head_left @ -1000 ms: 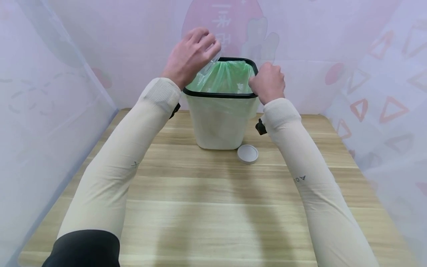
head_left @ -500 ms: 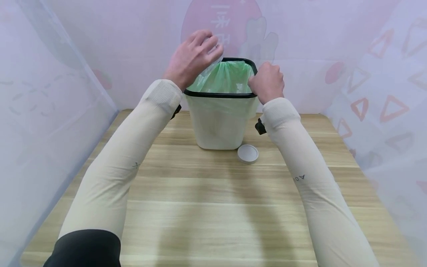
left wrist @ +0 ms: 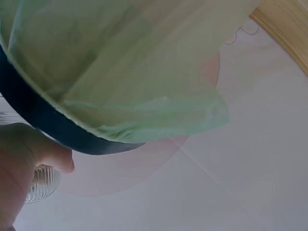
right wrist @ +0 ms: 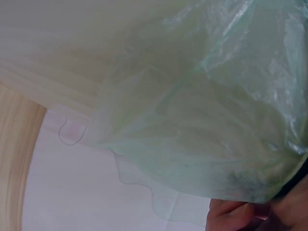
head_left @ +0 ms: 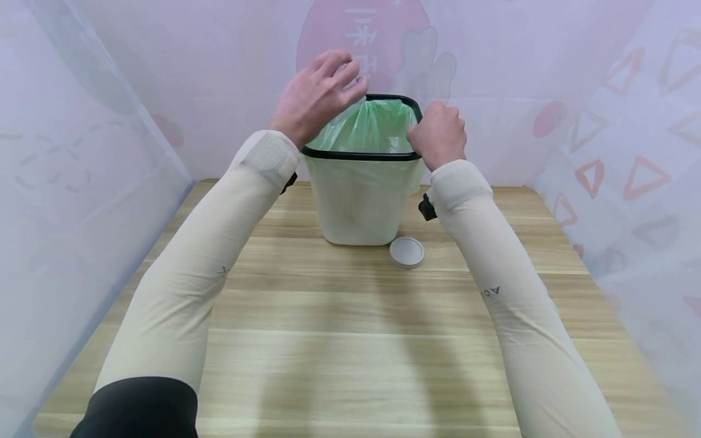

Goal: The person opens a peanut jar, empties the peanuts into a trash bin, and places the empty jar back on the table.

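Note:
A white trash bin with a black rim stands upright at the back of the table, lined with a green plastic bag folded over the rim. Above the bin's left side, my left hand grips a clear ribbed container, mostly hidden behind the fingers. The left wrist view shows the thumb close below the rim. At the right side of the rim, my right hand has its fingers curled on the bin's edge and bag. The right wrist view shows those fingers right at the bag's edge.
A round whitish lid lies on the wooden table just in front of the bin, to the right. Printed cloth walls enclose the table at the back and both sides.
My left hand has shifted slightly right and down over the bin with the clear container. The right hand, bin and lid stay in place.

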Demonstrator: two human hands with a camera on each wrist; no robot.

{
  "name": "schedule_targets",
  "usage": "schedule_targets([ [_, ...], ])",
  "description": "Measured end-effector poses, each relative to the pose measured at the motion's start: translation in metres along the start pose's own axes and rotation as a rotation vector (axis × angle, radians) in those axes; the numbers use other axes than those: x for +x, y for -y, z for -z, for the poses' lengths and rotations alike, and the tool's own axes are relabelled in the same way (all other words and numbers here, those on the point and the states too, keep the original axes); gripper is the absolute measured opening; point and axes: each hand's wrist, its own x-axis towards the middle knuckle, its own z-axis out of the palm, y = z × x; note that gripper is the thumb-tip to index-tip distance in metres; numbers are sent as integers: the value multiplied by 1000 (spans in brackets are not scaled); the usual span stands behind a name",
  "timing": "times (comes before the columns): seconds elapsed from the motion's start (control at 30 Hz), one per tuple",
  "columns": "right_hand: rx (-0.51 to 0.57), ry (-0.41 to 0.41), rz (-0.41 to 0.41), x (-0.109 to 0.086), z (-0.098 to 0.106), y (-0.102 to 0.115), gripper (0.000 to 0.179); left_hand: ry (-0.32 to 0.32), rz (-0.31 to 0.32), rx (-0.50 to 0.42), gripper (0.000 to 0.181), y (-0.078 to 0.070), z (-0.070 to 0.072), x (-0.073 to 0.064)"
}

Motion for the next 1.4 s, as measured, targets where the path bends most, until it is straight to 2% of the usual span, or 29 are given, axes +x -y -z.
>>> schedule_targets([
  [0.4, 4, 0, -7, 0, -1, 0, 18, 4, -18, -17, 51, -1, -2, -1],
  [0.63, -9, -9, -6, 1, -1, 0, 17, -15, -15, -11, 51, -1, -2, -2],
  [0.7, -7, -10, -6, 1, -1, 0, 17, -16, -2, -29, 52, -2, -2, -1],
  [0.83, 0, -7, -3, 0, -1, 0, 18, -5, 70, -109, 53, -3, -2, -1],
  [0.9, 5, -4, -2, 0, -1, 0, 19, 5, 76, -108, 54, -3, -2, -2],
  [1.0, 5, -2, -2, 0, -1, 1, 19, 13, 40, -54, 53, -4, -4, -4],
  [1.07, 5, -2, -5, 0, -1, 1, 18, 8, 38, -58, 52, -5, -5, -6],
  [1.27, 9, 0, -4, 0, -2, 1, 18, -20, 134, -145, 51, -5, -4, -7],
  [1.4, 12, -2, -4, 0, -2, 2, 17, -66, 203, -249, 54, -3, -6, -9],
])
